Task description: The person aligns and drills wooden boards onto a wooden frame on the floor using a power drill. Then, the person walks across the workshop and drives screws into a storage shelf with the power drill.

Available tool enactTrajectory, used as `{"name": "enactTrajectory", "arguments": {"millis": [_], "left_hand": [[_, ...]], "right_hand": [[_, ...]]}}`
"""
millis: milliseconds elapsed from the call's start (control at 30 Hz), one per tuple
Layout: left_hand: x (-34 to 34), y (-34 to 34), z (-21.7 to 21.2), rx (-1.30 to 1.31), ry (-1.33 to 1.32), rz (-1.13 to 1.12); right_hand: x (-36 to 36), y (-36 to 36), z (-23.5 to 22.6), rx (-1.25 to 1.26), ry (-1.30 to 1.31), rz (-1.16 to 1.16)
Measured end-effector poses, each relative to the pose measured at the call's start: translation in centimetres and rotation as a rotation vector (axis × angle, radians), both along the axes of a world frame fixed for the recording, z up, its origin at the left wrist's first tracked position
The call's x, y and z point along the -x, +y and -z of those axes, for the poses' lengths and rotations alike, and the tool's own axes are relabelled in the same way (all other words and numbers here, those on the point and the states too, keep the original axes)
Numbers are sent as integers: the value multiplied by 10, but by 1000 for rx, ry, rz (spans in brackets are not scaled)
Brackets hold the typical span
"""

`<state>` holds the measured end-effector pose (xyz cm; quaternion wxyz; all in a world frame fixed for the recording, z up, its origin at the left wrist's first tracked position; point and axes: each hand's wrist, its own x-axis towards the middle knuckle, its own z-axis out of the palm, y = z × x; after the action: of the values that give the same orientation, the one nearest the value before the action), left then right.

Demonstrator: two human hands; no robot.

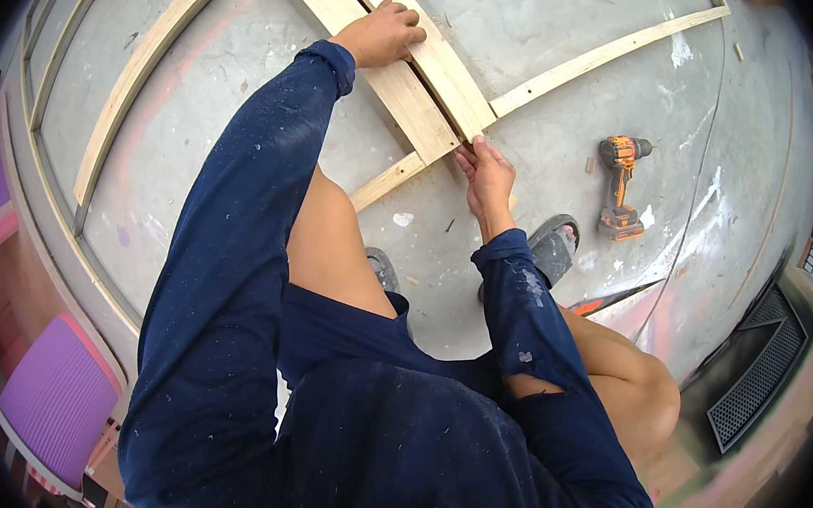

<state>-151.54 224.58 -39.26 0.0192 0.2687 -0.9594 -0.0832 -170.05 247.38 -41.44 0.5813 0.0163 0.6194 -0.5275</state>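
Two pale wooden boards lie side by side at an angle, with a dark narrow gap between them: a left board (404, 101) and a right board (445, 66). My left hand (381, 35) lies across them partway up, its fingers curled over the right board. At the near end, my right hand (489, 176) grips the right board's corner, thumb uppermost and the other fingers partly hidden below. A thin wooden strip (608, 58) runs off to the right from the boards. Another short strip (388, 182) extends from the left board's near end toward my leg.
An orange and black cordless drill (620, 185) rests on the stained concrete floor (685, 114) at the right. Framing with a curved-looking wooden batten (139, 75) stands at the left. A purple chair (60, 403) is at lower left, and a black mesh panel (760, 377) at lower right.
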Motion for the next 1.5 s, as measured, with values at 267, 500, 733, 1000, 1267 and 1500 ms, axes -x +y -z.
{"name": "enactTrajectory", "arguments": {"millis": [267,500,733,1000,1267,1500], "left_hand": [[2,1,-3,-86,-4,-84],[1,1,-2,-67,0,-95],[1,0,-2,-100,21,-104],[1,-1,-1,-149,28,-141],[0,-2,-5,-146,3,-181],[3,-4,-8,-197,-22,-233]], "right_hand": [[2,-3,2,-17,-13,-26],[1,-3,0,-22,-1,-49],[-1,-5,-6,-70,-20,-55],[-3,-3,-5,-44,-55,26],[-2,-7,-11,-49,-57,-7],[4,-8,-14,-55,-80,-72]]}}
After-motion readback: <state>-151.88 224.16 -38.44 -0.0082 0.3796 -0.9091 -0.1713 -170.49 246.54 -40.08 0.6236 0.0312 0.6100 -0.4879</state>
